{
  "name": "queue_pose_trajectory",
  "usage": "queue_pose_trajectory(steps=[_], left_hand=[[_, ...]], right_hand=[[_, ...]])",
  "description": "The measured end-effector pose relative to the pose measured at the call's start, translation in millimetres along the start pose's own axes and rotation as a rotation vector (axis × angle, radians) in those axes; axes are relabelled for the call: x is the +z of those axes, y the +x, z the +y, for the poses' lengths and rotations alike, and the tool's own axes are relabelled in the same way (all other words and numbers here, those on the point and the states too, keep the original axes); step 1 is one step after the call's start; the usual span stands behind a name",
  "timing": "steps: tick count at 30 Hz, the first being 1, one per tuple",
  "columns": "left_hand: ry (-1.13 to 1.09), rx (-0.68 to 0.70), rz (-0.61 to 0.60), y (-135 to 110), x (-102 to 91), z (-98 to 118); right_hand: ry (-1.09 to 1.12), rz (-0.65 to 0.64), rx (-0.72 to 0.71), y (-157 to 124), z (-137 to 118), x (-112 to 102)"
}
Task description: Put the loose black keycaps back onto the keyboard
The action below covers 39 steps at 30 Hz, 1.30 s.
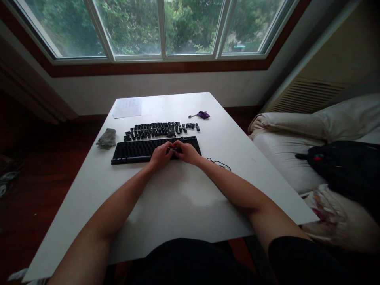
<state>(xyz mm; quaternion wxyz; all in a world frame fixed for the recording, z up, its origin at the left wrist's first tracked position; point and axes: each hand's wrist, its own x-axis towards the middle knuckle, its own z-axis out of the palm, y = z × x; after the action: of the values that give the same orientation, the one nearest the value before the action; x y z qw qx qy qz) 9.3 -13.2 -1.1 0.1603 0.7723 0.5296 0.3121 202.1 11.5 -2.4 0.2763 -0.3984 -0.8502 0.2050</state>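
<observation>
A black keyboard (133,151) lies across the white table. Over its right part, my left hand (162,154) and my right hand (187,152) meet, fingertips close together. The fingers of both are closed around something small, dark and partly shiny, too hidden to name. My wrists rest low near the keyboard's front edge. Just behind the keyboard, loose black keycaps (154,130) are laid out in several rows, with a few spread toward the right.
A crumpled grey cloth (107,139) lies left of the keyboard. Farther back are a paper sheet (127,107) and a purple object (203,114) with a thin brush-like stick (192,116) beside it. A black cable (221,163) curls at right. A dark bag (347,170) sits on the sofa.
</observation>
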Motion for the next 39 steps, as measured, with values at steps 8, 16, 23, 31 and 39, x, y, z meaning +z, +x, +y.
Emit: queue_pose_trajectory(steps=[8, 16, 23, 31, 39], left_hand=[[-0.124, -0.033, 0.031, 0.5, -0.1, -0.9], [-0.188, -0.017, 0.063, 0.7, 0.3, -1.6], [-0.218, -0.045, 0.054, 1.5, -1.0, -1.0], [-0.25, -0.045, 0.064, 1.2, -2.5, 1.5], [-0.251, -0.047, 0.076, 2.0, -1.6, -0.8]], right_hand=[[0.001, 0.023, 0.0, -0.5, 2.8, 2.3], [0.024, 0.034, -0.004, -1.4, 3.2, 2.4], [0.028, 0.034, 0.007, -0.5, 3.6, 3.4], [0.045, 0.041, 0.0, 0.2, 6.4, 5.0], [0.038, 0.05, 0.005, 1.0, 5.5, 4.3]])
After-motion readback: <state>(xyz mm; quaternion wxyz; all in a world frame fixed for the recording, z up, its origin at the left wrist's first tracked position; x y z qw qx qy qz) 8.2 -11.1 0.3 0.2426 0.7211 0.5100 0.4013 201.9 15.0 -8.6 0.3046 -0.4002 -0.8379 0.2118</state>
